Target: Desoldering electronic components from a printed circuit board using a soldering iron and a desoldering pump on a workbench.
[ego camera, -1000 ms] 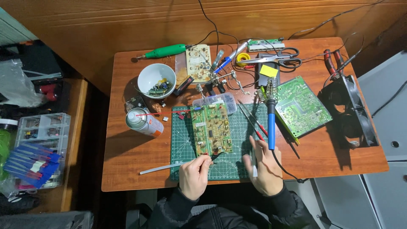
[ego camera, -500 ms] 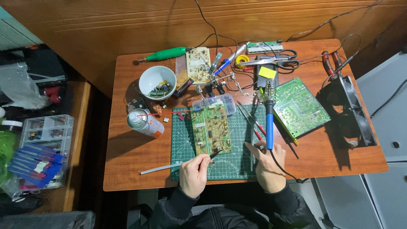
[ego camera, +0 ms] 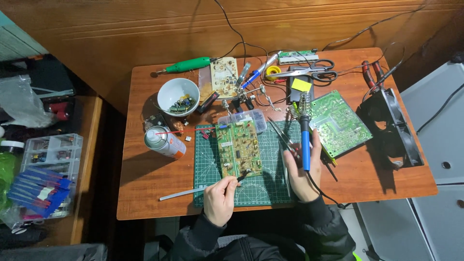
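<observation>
Now we look down on the wooden desk (ego camera: pixel 145 193), and little on it has shifted in the last second. The green cutting mat (ego camera: pixel 270 188) lies at the middle of the near edge as before, and the tan circuit board (ego camera: pixel 239 150) sits on it in the same place, upright toward the far edge.

The change is in our right hand (ego camera: pixel 302 169): it has closed around the blue-handled soldering iron (ego camera: pixel 304 140), which a second ago lay more loosely above our fingers; the tip points toward the far edge, beside the second green board (ego camera: pixel 338 123) near the right edge.

Our left hand (ego camera: pixel 220 198) has stayed at the mat's near edge, pinching a thin dark tool (ego camera: pixel 241 178) whose end touches the tan board's near corner.

We judge the work on that corner to be ongoing, with the iron now gripped.

The white bowl (ego camera: pixel 178 95) and spray can (ego camera: pixel 164 141) stand toward the left edge, unmoved.
</observation>
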